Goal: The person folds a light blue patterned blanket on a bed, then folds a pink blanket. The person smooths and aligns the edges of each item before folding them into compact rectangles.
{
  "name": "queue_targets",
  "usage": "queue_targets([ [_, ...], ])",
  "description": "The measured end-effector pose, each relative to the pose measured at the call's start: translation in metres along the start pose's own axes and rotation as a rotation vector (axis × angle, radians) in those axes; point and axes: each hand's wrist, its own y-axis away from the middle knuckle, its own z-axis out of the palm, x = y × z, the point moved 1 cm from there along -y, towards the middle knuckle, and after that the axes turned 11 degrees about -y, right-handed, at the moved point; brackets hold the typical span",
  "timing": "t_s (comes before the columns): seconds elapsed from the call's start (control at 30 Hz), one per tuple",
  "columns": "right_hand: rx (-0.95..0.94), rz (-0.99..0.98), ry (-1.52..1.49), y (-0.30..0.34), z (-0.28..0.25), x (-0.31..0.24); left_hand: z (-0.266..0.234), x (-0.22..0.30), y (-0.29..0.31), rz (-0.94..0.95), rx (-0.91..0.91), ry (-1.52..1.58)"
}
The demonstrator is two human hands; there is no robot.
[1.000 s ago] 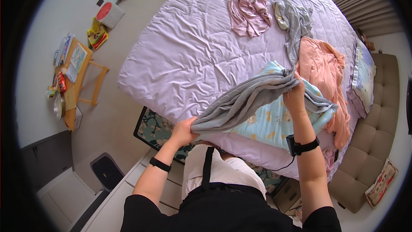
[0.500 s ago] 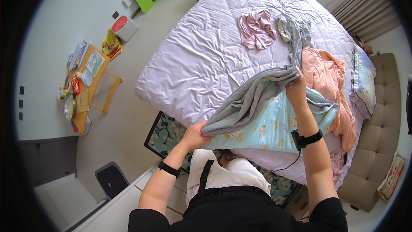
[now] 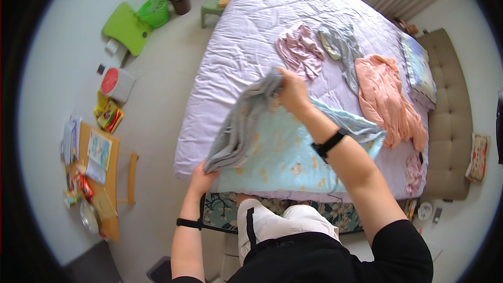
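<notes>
No words or numbers can be read: any print on the pale-blue cloth with yellow figures (image 3: 283, 149), the glossy yellow-and-red plastic bag (image 3: 109, 114) or the blue-and-white illustrated booklet (image 3: 99, 148) on the light wooden bench (image 3: 112, 182) is too small or blurred.

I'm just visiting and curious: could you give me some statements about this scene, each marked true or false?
1. The left hand and right hand both grip the blue-and-gray blanket. True.
2. The peach garment hangs from the right hand. False: it lies on the bed.
3. A small wooden table stands to the left of the bed. True.
4. The green basket sits on the bed. False: it is on the floor, next to a dark brown bin.
5. A pillow lies at the headboard end of the bed. True.
</notes>
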Motion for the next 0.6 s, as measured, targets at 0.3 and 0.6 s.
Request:
queue_targets([
  [0.3,-0.084,0.132,0.114,-0.046,0.132,-0.028,-0.111,-0.072,-0.061,-0.088,0.046,0.004],
  [0.6,-0.194,0.297,0.119,0.000,0.118,-0.020,-0.090,-0.125,-0.082,-0.242,0.159,-0.745],
])
